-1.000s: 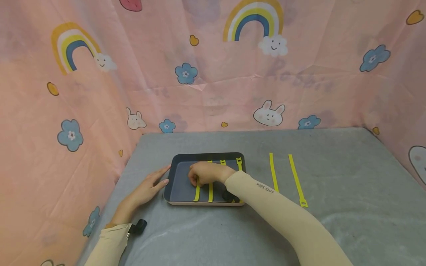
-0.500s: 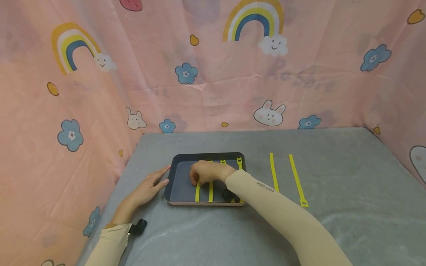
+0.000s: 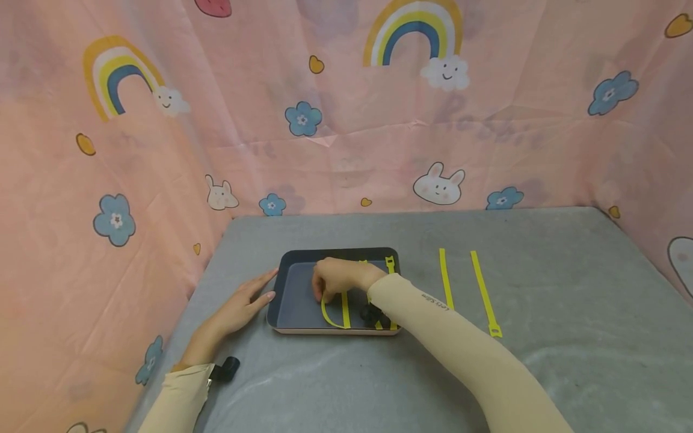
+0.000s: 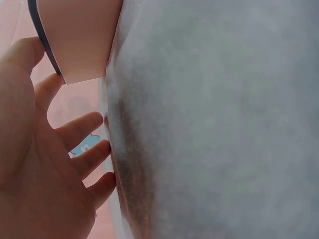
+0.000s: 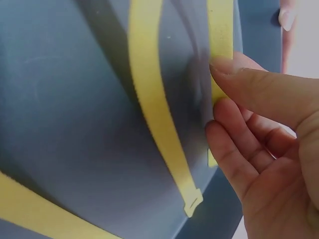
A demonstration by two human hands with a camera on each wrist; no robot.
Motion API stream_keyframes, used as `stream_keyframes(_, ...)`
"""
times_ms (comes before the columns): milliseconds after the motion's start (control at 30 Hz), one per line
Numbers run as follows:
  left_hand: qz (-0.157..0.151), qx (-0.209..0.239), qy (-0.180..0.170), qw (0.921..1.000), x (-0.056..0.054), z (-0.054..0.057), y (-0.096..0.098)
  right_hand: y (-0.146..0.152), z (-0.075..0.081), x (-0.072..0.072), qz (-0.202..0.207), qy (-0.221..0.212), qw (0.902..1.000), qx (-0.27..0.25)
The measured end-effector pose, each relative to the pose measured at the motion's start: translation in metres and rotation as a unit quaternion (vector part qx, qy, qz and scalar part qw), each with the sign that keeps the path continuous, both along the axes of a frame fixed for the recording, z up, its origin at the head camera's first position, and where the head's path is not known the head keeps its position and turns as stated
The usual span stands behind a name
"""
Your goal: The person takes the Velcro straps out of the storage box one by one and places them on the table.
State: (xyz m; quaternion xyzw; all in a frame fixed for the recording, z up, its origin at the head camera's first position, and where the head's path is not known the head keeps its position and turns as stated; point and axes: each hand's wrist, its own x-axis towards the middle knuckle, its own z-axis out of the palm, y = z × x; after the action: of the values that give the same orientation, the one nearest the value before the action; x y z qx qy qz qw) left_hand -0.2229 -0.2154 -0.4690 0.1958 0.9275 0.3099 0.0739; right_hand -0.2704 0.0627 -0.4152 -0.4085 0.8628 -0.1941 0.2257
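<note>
My right hand (image 3: 341,278) is inside a shallow dark baking tray (image 3: 289,294), pinching a yellow cable strap (image 3: 327,313) between thumb and fingers. That strap bows to the left in the head view, its near end by the neighbouring strap (image 3: 345,310). The right wrist view shows the pinched strap (image 5: 221,30) under the thumb, beside another strap (image 5: 152,94) with a slotted end. My left hand (image 3: 243,307) lies at the tray's left side with fingers spread. In the left wrist view, its thumb and index fingertip touch the rim of the tray (image 4: 79,40).
Farther right in the tray lies another strap (image 3: 390,264), partly covered by the right arm. Two loose yellow straps (image 3: 445,273) (image 3: 482,288) lie on the grey cloth-covered table (image 3: 568,288) to the right. A pink printed curtain (image 3: 346,150) stands behind the table.
The pinched strap has gone from nearly straight to bowed, its near end shifting right to the neighbouring strap. My right hand has moved slightly right and away; the left hand stays put.
</note>
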Motion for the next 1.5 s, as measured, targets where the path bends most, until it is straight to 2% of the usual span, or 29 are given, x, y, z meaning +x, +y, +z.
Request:
stream_keyframes(267, 0.006, -0.008, 0.003, 0.9999, 0.001, 0.001, 0.000, 0.000, 0.011, 0.001, -0.003, -0.010, 0.9997, -0.021)
stream_keyframes(467, 0.005, -0.011, 0.006, 0.9999, 0.002, 0.001, 0.000, 0.002, 0.017, -0.001, 0.016, -0.013, 0.9988, -0.045)
stream_keyframes(733, 0.009, -0.021, 0.006, 0.9997, 0.001, 0.000, 0.001, 0.006, 0.028, -0.004, 0.023, -0.051, 0.9958, -0.072)
stream_keyframes(1033, 0.013, -0.019, 0.001, 0.9997, 0.001, 0.000, 0.001, 0.013, 0.038, -0.008, 0.028, -0.046, 0.9955, -0.078)
stream_keyframes(1233, 0.012, -0.017, 0.004, 0.9998, 0.001, 0.000, 0.002, 0.019, 0.043, -0.009, 0.021, -0.050, 0.9963, -0.067)
stream_keyframes(1500, 0.011, -0.016, 0.010, 0.9998, 0.001, 0.000, 0.001, 0.039, 0.055, -0.007, -0.019, -0.079, 0.9935, -0.081)
